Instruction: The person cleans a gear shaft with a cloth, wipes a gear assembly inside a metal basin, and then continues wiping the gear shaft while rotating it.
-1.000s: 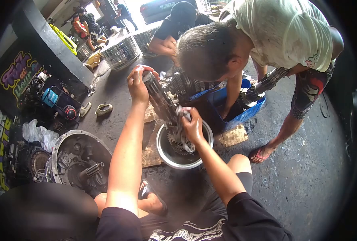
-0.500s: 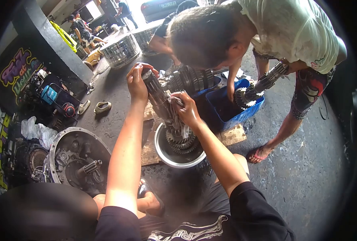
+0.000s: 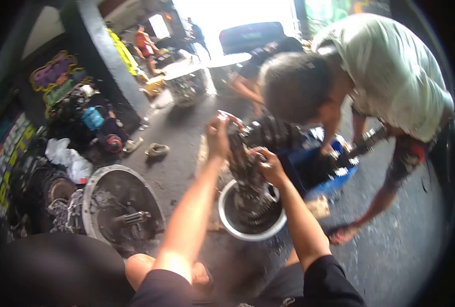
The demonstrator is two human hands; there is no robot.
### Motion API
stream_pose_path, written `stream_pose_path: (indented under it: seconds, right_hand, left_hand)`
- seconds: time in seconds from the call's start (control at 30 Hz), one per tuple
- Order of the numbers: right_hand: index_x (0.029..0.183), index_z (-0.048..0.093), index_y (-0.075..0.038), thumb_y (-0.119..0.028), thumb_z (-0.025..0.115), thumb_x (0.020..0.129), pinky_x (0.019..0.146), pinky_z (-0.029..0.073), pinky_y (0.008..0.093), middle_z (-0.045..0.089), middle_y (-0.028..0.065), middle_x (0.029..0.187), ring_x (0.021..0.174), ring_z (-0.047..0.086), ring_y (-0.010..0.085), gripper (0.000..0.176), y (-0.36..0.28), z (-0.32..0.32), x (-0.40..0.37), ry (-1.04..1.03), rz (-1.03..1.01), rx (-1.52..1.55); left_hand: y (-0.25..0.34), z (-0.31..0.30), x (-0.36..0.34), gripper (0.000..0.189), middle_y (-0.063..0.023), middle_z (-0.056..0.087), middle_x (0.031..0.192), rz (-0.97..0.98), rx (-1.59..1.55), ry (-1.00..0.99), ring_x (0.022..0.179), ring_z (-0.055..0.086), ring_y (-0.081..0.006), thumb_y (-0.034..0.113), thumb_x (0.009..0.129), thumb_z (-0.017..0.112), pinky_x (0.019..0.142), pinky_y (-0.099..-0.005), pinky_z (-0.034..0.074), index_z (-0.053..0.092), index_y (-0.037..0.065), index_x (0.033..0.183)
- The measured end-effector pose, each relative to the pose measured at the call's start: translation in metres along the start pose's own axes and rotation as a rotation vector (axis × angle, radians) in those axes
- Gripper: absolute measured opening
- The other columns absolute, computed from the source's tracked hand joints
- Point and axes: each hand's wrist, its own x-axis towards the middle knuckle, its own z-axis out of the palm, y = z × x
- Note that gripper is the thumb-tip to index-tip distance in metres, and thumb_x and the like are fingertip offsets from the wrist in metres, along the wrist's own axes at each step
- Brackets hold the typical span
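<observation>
A metal gear shaft stands in a round metal bowl, its gears low inside the rim. Around the top end of the shaft my left hand is closed. My right hand is closed lower down at the shaft's right side, where a small bit of pale cloth seems to show between hand and metal. Motion blur smears the details.
A bent-over co-worker holds another geared shaft over a blue bin. More gears lie behind my hands. At left are a round metal housing, plastic bags and shoes.
The whole view has shifted and blurred, so the bowl, shaft and both hands appear further right and lower. Both hands remain at the shaft.
</observation>
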Motion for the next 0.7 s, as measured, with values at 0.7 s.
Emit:
stream_pose_path:
  seconds: [0.7]
  right_hand:
    - [0.107, 0.064, 0.0, -0.011, 0.062, 0.093, 0.086, 0.049, 0.0344, 0.066, 0.0151, 0.102, 0.096, 0.064, 0.0233, 0.018, -0.053, 0.021, -0.029, 0.382, -0.029, -0.258]
  left_hand:
    - [0.009, 0.003, -0.004, 0.035, -0.0117, 0.065, 0.074, -0.098, 0.013, -0.024, 0.068, 0.063, -0.0187, 0.023, 0.1, 0.042, 0.07, -0.0312, 0.051, 0.063, -0.001, 0.085]
